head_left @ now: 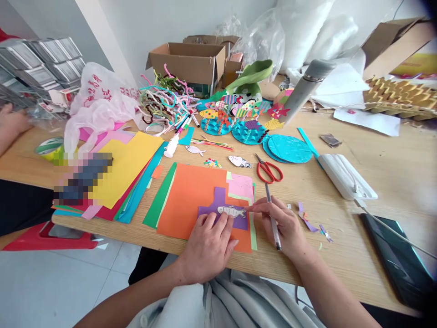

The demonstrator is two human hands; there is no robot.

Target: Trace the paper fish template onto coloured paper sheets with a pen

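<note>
My left hand (208,241) lies flat, fingers spread, pressing on a purple paper piece (221,207) that sits on an orange sheet (194,196). A small white paper fish (232,211) rests on the purple piece. My right hand (283,225) grips a grey pen (273,218) and its fingertips touch the fish's right end.
Red scissors (269,171) lie just beyond my right hand. Coloured paper sheets (126,168) are stacked at left, teal paper plates (288,148) with fish behind, pipe cleaners (164,102), a cardboard box (187,61), a white case (346,175), a dark tablet (399,264). Another person's hand (12,123) is at far left.
</note>
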